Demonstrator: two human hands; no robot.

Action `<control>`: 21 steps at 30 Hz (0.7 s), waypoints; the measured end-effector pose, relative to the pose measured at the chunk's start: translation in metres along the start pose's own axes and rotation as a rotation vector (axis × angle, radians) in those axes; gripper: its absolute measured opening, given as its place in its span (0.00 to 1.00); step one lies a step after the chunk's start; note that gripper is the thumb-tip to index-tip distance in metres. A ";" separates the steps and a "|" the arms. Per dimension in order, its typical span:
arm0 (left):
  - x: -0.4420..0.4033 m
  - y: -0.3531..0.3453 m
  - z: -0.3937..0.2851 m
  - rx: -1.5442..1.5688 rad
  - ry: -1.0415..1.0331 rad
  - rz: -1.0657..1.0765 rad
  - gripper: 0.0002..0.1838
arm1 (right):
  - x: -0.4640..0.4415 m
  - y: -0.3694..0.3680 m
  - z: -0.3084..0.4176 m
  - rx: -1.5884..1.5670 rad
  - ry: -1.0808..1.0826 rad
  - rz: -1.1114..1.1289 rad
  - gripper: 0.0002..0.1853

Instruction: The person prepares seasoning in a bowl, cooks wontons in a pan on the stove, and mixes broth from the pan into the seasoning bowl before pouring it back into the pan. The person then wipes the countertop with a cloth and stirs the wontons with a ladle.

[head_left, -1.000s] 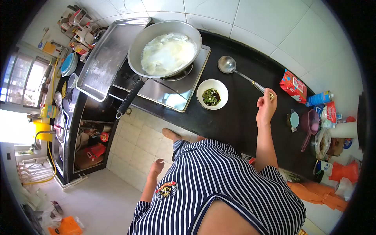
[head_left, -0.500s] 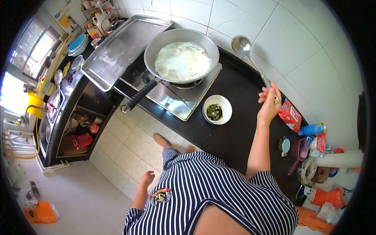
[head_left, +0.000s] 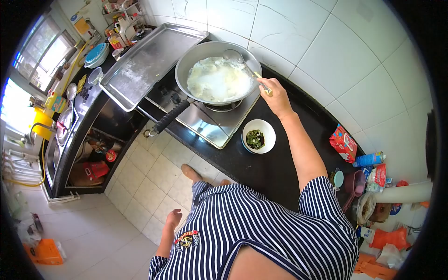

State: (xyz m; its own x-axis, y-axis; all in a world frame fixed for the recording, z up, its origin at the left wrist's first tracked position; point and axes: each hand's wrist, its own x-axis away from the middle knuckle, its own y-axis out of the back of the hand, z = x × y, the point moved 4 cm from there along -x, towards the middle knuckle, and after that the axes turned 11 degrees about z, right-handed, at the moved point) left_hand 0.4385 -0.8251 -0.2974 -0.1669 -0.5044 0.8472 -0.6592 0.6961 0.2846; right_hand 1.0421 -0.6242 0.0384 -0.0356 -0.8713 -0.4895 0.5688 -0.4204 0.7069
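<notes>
My right hand point(head_left: 276, 98) is closed around the handle of a metal ladle point(head_left: 233, 56). The ladle's bowl is inside the far right part of a grey wok point(head_left: 185, 63), close to its inner wall. Whitish, steaming liquid with pale pieces point(head_left: 218, 80) fills the wok's bottom. The wok sits on a gas stove point(head_left: 205, 122), its black handle point(head_left: 171, 116) pointing toward the front left. Down at my side hangs my left hand point(head_left: 174, 217), loosely open and holding nothing. A white bowl point(head_left: 269, 132) with dark sauce and chopped greens stands right of the stove.
A large metal tray point(head_left: 135, 70) lies left of the wok. Tiled wall point(head_left: 298, 37) rises behind the counter. On the right are a red packet point(head_left: 343, 143), a blue can point(head_left: 368, 159) and a pink dipper point(head_left: 357, 183). Lidded blue bowls point(head_left: 95, 53) stand at far left.
My right hand has moved left and forward, bringing the ladle from above the counter near the wall down into the wok. My left hand still hangs at my side.
</notes>
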 end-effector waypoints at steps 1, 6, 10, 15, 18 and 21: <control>0.002 0.001 -0.006 -0.056 -0.003 0.001 0.21 | 0.003 0.002 0.005 0.001 -0.003 0.000 0.13; -0.016 0.002 0.008 -0.166 0.007 0.000 0.22 | 0.017 0.030 0.021 -0.057 -0.224 -0.286 0.08; 0.000 0.012 -0.035 -0.291 0.029 0.014 0.22 | 0.020 0.042 0.030 -0.285 -0.503 -0.298 0.12; -0.064 0.006 0.013 -0.346 -0.113 0.016 0.21 | 0.010 0.038 0.039 -0.530 -0.680 -0.275 0.15; -0.064 0.000 0.003 -0.410 -0.274 0.050 0.21 | 0.003 0.021 0.031 -0.742 -0.662 -0.234 0.14; -0.030 -0.002 -0.033 -0.256 -0.052 0.004 0.21 | -0.008 0.010 0.041 -0.766 -0.617 -0.235 0.14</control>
State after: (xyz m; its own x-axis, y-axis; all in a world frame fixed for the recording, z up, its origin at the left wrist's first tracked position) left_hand 0.4689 -0.7948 -0.3086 -0.2111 -0.5221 0.8264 -0.4520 0.8017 0.3910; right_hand 1.0147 -0.6319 0.0707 -0.5102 -0.8571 -0.0711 0.8592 -0.5116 0.0019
